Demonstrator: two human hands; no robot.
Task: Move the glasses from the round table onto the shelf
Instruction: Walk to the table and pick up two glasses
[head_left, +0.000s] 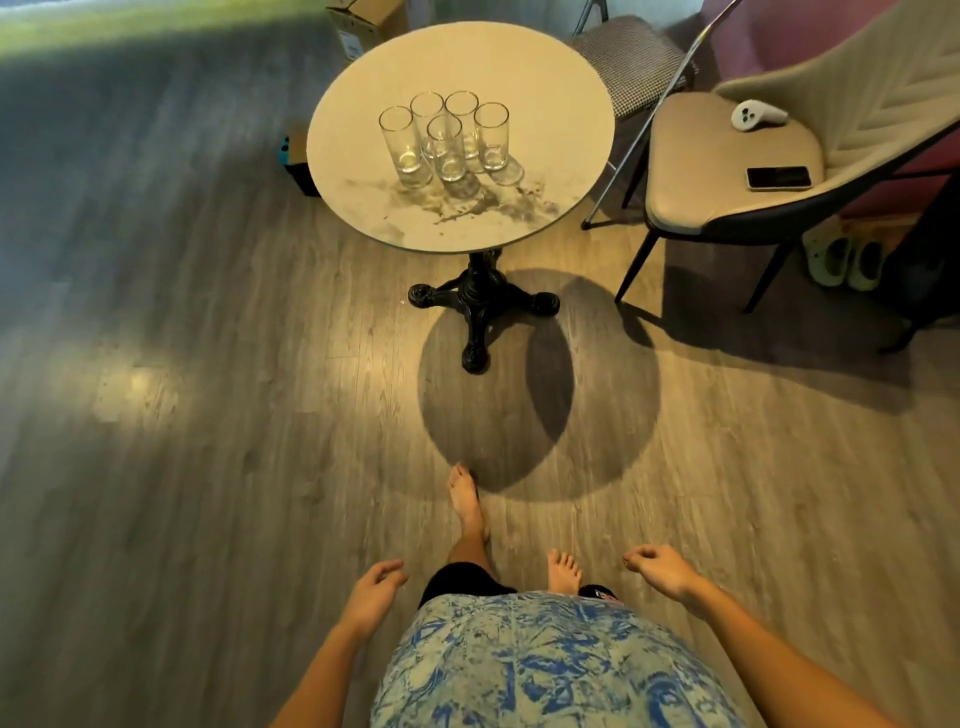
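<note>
Several tall clear glasses (447, 140) stand upright in a tight cluster on the round marble-topped table (545, 83), which rests on a black iron pedestal. The table is well ahead of me, across a stretch of wooden floor. My left hand (371, 592) hangs low at my side, fingers loosely curled and apart, holding nothing. My right hand (662, 569) is also low, loosely curled, with nothing in it. Both hands are far from the glasses. No shelf is in view.
A beige chair (691, 197) stands right of the table, with a phone (778, 178) and a white controller (756, 115) on its seat. A folding chair (628, 57) and a cardboard box (363, 21) sit behind the table. My bare feet are on the floor.
</note>
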